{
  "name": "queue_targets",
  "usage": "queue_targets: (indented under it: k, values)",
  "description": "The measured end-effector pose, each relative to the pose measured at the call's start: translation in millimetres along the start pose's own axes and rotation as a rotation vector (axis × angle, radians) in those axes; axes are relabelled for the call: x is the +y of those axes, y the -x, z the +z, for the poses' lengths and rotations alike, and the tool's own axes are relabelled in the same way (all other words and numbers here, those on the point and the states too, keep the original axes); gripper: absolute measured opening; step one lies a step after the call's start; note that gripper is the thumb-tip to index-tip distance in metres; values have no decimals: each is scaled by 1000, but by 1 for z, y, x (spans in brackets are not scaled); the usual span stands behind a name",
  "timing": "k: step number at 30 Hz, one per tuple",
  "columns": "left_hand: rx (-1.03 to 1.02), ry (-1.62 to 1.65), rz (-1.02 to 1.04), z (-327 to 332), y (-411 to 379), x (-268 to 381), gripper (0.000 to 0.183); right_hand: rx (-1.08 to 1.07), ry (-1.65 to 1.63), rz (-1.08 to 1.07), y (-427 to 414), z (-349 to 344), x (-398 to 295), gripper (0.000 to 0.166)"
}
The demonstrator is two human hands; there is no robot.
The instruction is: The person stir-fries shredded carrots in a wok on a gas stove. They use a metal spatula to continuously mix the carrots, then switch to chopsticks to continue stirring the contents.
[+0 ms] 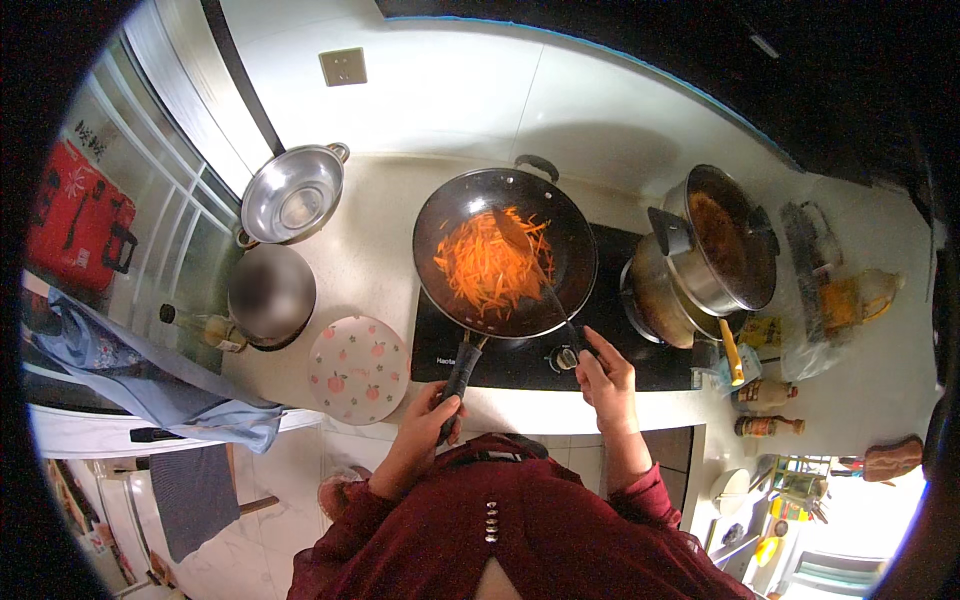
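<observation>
A dark wok (480, 182) rests on the black gas hob (480, 369), with shredded carrot (480, 259) heaped in its middle. My left hand (431, 420) is closed around the wok's long black handle (461, 367). In my right hand (606, 375) is the black handle of a spatula (553, 300). Its reddish-brown blade lies among the shreds at the right of the heap, partly covered by them. A small loop handle stands at the wok's far rim.
At left are a steel basin (300, 199), a round dark lidded pot or bowl (271, 296), a bottle (214, 332) and a peach-patterned plate (360, 370). At right, a steel pot (705, 262) sits over another pan (660, 292), whose yellow handle (730, 352) points forward. Bottles and an oil jug (855, 300) stand beyond.
</observation>
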State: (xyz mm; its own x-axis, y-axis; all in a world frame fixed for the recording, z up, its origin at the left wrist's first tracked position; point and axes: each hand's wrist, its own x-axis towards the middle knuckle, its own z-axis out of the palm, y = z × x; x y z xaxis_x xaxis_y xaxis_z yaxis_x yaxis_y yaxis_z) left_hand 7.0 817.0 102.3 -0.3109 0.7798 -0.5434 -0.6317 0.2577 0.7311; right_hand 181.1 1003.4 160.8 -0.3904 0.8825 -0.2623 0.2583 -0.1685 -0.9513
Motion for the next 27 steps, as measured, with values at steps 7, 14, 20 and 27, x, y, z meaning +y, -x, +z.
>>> queue_targets:
  k: [7,14,20,27]
  values:
    - [-1,-12,-2,-1,-1,0,25,8,-243,145,7,-14,-1,26]
    - [-5,-4,9,0,1,1,22,57,-224,119,13,-13,1,22]
    - [1,1,6,-2,-2,-2,23,99,-238,116,15,-10,-3,23]
    - [4,6,-4,-1,-2,-1,24,104,-247,101,18,-11,-7,27]
